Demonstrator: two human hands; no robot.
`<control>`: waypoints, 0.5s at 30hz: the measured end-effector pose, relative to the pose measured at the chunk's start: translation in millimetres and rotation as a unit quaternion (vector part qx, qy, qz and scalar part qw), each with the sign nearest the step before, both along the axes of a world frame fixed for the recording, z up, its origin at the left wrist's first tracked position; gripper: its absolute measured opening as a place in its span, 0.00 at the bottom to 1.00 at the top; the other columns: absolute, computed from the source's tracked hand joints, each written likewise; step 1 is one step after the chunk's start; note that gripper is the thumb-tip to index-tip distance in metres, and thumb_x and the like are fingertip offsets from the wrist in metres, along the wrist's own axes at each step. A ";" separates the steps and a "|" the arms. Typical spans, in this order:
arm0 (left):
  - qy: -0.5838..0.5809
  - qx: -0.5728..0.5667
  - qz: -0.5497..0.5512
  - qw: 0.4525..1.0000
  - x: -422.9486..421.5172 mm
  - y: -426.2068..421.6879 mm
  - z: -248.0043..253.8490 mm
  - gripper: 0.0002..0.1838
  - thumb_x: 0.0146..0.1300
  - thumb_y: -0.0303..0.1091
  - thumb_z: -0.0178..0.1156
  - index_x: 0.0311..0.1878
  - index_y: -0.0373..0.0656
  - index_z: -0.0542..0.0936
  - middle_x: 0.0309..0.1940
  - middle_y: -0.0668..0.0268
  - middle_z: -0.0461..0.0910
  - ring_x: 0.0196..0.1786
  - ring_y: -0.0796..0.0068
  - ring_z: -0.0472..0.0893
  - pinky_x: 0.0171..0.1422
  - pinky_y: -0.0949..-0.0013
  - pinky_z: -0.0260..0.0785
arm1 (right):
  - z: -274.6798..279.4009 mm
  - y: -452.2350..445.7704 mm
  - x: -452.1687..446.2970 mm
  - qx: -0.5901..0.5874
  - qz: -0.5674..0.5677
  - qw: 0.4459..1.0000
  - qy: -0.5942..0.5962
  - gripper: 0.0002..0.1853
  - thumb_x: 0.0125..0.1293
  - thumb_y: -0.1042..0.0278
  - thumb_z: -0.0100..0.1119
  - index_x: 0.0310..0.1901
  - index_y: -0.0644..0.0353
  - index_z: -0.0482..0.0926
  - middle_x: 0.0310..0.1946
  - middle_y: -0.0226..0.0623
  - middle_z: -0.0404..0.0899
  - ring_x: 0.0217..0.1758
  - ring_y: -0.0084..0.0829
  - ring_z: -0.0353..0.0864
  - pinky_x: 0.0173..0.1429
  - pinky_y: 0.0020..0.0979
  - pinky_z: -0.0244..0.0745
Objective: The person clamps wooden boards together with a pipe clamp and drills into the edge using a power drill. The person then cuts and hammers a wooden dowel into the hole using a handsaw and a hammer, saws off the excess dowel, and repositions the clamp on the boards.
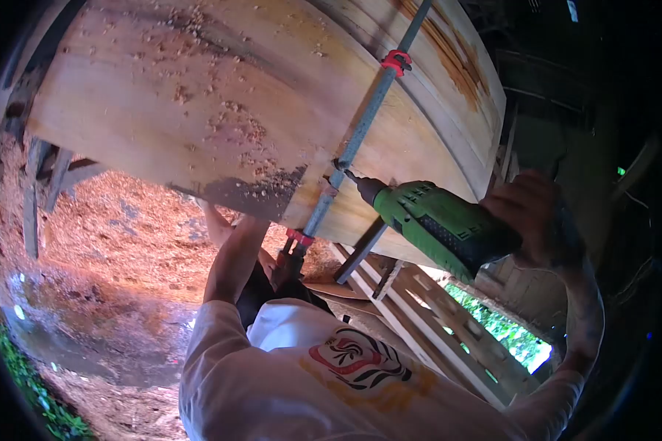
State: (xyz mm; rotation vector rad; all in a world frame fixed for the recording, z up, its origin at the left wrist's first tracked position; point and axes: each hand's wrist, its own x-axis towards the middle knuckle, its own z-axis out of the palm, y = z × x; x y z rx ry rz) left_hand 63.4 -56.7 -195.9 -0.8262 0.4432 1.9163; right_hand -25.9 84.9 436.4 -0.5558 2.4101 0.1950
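Observation:
A green power drill lies slanted over the wooden panel. My right hand grips its rear end. The bit points at a dark hole beside a metal pipe clamp, close to the seam between boards; whether it touches the wood is unclear. My left forearm reaches up to the panel's lower edge, and the left hand is hidden beneath it. Red clamp heads sit on the pipe, one high on the panel and one at its near edge. Wood shavings are scattered over the panel.
Sawdust and chips cover the ground below the panel. Wooden supports stand at the left. A slatted wooden frame lies at the lower right, with greenery beyond. The right side is dark.

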 end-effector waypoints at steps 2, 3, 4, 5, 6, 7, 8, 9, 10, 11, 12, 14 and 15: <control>0.002 -0.003 0.020 1.000 -2.9 -5.3 1.2 0.19 0.74 0.50 0.51 0.51 0.44 0.79 0.43 0.63 0.79 0.47 0.67 0.78 0.53 0.62 0.71 | 0.5 0.2 1.4 -0.016 0.012 1.000 0.011 0.26 0.37 0.65 0.74 0.43 0.58 0.83 0.39 0.37 0.83 0.42 0.41 0.82 0.52 0.43 0.73; 0.006 -0.006 0.028 1.000 -7.5 -11.7 1.5 0.19 0.75 0.50 0.51 0.50 0.44 0.79 0.42 0.63 0.79 0.46 0.68 0.78 0.52 0.63 0.71 | 1.1 1.3 -0.1 -0.025 0.018 0.999 0.018 0.26 0.37 0.65 0.74 0.44 0.58 0.83 0.39 0.37 0.83 0.42 0.41 0.82 0.53 0.43 0.73; 0.009 -0.009 0.035 0.999 -11.0 -19.3 2.2 0.18 0.75 0.50 0.51 0.50 0.44 0.79 0.42 0.64 0.79 0.45 0.68 0.78 0.51 0.64 0.71 | 2.0 1.3 -1.8 -0.019 0.016 1.000 0.019 0.26 0.37 0.65 0.74 0.44 0.59 0.83 0.40 0.38 0.83 0.42 0.42 0.82 0.53 0.43 0.73; 0.010 -0.016 0.044 0.999 -13.9 -29.5 2.5 0.18 0.75 0.50 0.51 0.50 0.44 0.79 0.41 0.64 0.79 0.44 0.69 0.79 0.50 0.65 0.72 | 3.9 0.9 -2.3 -0.014 0.011 1.000 0.015 0.26 0.37 0.65 0.73 0.45 0.59 0.83 0.40 0.39 0.83 0.42 0.43 0.82 0.53 0.43 0.72; 0.014 -0.026 0.049 0.998 -12.3 -41.2 5.5 0.18 0.75 0.50 0.51 0.49 0.44 0.79 0.40 0.64 0.79 0.43 0.69 0.79 0.49 0.65 0.72 | 5.6 1.0 -2.6 -0.012 0.005 1.000 0.012 0.26 0.38 0.65 0.73 0.45 0.60 0.83 0.40 0.39 0.83 0.43 0.43 0.82 0.53 0.43 0.72; 0.017 -0.037 0.055 0.998 -12.8 -53.2 9.0 0.18 0.75 0.50 0.51 0.49 0.44 0.79 0.39 0.64 0.79 0.43 0.70 0.79 0.48 0.66 0.72 | 6.3 3.5 -4.4 -0.022 -0.014 1.000 0.004 0.27 0.38 0.66 0.73 0.45 0.60 0.83 0.40 0.40 0.83 0.43 0.44 0.82 0.53 0.43 0.72; 0.022 -0.051 0.059 0.997 -10.6 -70.2 13.0 0.18 0.75 0.50 0.51 0.49 0.44 0.79 0.39 0.65 0.79 0.42 0.70 0.79 0.46 0.67 0.72 | 6.0 6.7 -4.8 -0.033 -0.035 0.999 -0.004 0.27 0.37 0.66 0.73 0.46 0.60 0.83 0.40 0.40 0.83 0.43 0.44 0.82 0.53 0.43 0.72; 0.024 -0.068 0.062 0.995 -5.9 -90.2 18.8 0.18 0.75 0.50 0.52 0.48 0.44 0.79 0.38 0.65 0.79 0.41 0.71 0.79 0.45 0.67 0.72 | 5.5 9.4 -3.9 -0.043 -0.057 0.997 -0.015 0.27 0.37 0.67 0.72 0.46 0.60 0.83 0.40 0.40 0.82 0.43 0.44 0.82 0.53 0.43 0.72; 0.028 -0.090 0.061 0.994 0.9 -113.4 24.3 0.18 0.75 0.50 0.52 0.48 0.44 0.79 0.37 0.65 0.79 0.40 0.71 0.79 0.44 0.68 0.73 | 3.0 11.5 -0.9 -0.047 -0.060 0.997 -0.012 0.28 0.37 0.67 0.72 0.47 0.61 0.83 0.40 0.41 0.82 0.43 0.44 0.82 0.53 0.43 0.72; 0.042 -0.124 0.057 0.990 6.9 -137.9 30.8 0.18 0.75 0.50 0.52 0.48 0.43 0.79 0.36 0.65 0.79 0.39 0.72 0.79 0.43 0.69 0.73 | -0.7 14.4 0.5 -0.051 -0.061 0.997 -0.006 0.28 0.36 0.68 0.72 0.47 0.61 0.83 0.40 0.41 0.82 0.43 0.44 0.82 0.53 0.43 0.72; 0.066 -0.171 0.044 0.982 11.7 -162.0 39.8 0.18 0.76 0.50 0.52 0.47 0.43 0.79 0.36 0.65 0.79 0.39 0.72 0.79 0.42 0.69 0.73 | -2.2 16.8 0.9 -0.056 -0.064 0.996 0.002 0.29 0.36 0.69 0.71 0.47 0.61 0.83 0.40 0.41 0.82 0.43 0.44 0.82 0.53 0.43 0.73; 0.153 -0.298 -0.006 0.942 20.0 -201.6 61.0 0.18 0.78 0.50 0.49 0.42 0.45 0.78 0.30 0.69 0.74 0.31 0.76 0.74 0.34 0.73 0.67 | -3.4 21.7 -4.3 -0.067 -0.053 0.996 -0.002 0.28 0.36 0.69 0.71 0.47 0.60 0.83 0.40 0.41 0.82 0.43 0.44 0.82 0.53 0.42 0.73; 0.197 -0.372 -0.037 0.906 25.1 -219.7 69.0 0.19 0.80 0.49 0.47 0.38 0.47 0.76 0.25 0.73 0.70 0.25 0.80 0.69 0.28 0.75 0.61 | -1.9 23.7 -2.7 -0.072 -0.048 0.996 -0.009 0.27 0.36 0.70 0.70 0.46 0.60 0.83 0.40 0.41 0.82 0.44 0.44 0.82 0.52 0.41 0.73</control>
